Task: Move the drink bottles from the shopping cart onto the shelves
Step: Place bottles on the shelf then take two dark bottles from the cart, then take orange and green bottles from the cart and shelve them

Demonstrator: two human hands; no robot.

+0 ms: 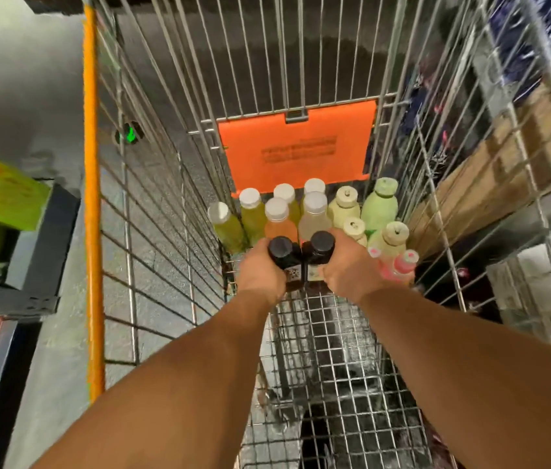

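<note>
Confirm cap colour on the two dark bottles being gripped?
Black, both dark bottles' caps, head view.

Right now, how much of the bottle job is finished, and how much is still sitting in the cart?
Nothing shows as shelved yet from this view. In hand: the left hand grips one dark bottle and the right hand grips a second dark bottle, both still inside the cart. Left: over a dozen more, including white-capped juice bottles, pale green bottles and pink bottles.

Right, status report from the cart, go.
Left hand grips one dark bottle, right hand grips the other, both inside the cart. Remaining bottles stand behind. Nothing blocking the lift.
</note>
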